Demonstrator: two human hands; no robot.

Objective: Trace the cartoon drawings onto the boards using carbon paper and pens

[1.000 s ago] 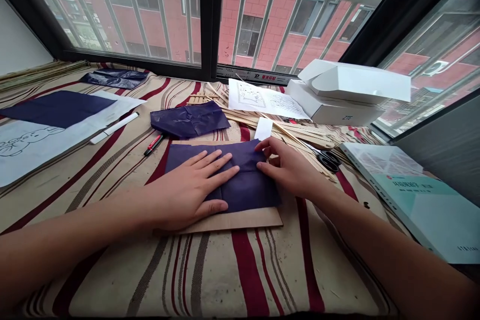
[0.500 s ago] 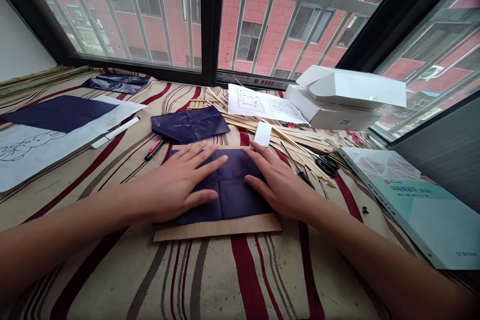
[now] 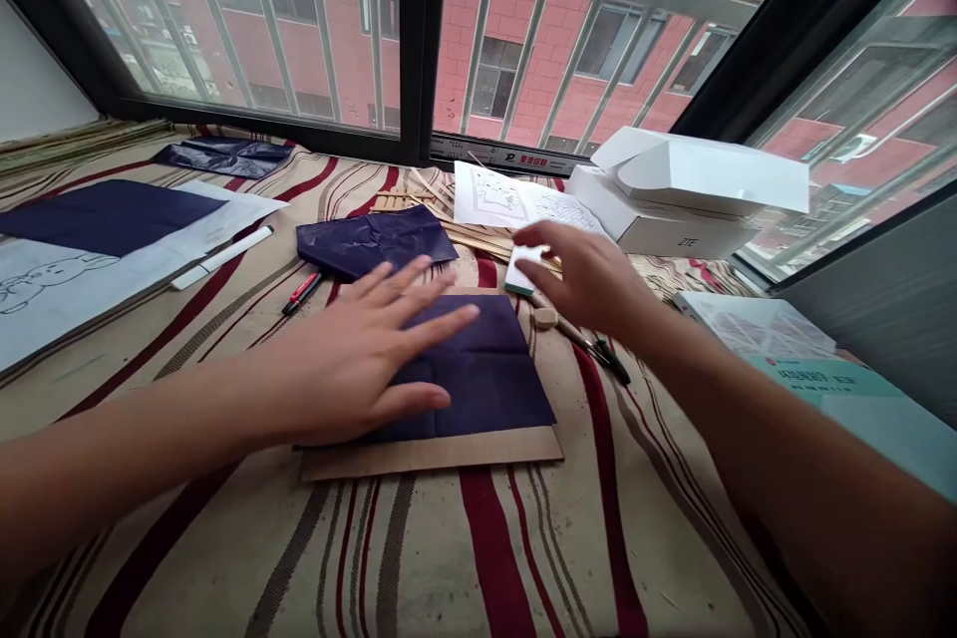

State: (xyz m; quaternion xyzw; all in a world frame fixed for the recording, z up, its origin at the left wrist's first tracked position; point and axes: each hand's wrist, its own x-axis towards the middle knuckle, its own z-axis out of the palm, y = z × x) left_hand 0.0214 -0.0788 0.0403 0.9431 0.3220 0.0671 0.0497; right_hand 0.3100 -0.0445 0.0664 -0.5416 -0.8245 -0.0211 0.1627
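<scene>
While daylight comes through the barred window (image 3: pixel 299 20) that faces a red brick building, a striped cloth (image 3: pixel 485 538) in red, brown and cream covers the wide ledge beneath it. A white box (image 3: pixel 695 189) stands at the far right near a teal book (image 3: pixel 807 359), and thin wooden strips (image 3: pixel 478 239) and a printed sheet (image 3: pixel 515 204) lie by the frame. A crumpled blue sheet (image 3: pixel 374 241) lies beside a red pen (image 3: pixel 301 291), with a white marker (image 3: pixel 220 257) and a rabbit drawing (image 3: pixel 45 289) off to the left. Near the middle, a creased dark blue carbon paper (image 3: pixel 478 369) lies flat on a thin wooden board (image 3: pixel 434 454), whose near edge shows bare. The left hand (image 3: pixel 359 359) rests palm down on the paper's left half, fingers (image 3: pixel 441 321) spread and straight, gripping nothing. The right hand (image 3: pixel 590 274) is off the paper, just beyond the board's far right corner, its fingers loosely curled about a small white block (image 3: pixel 521 271); whether they grip it cannot be told
</scene>
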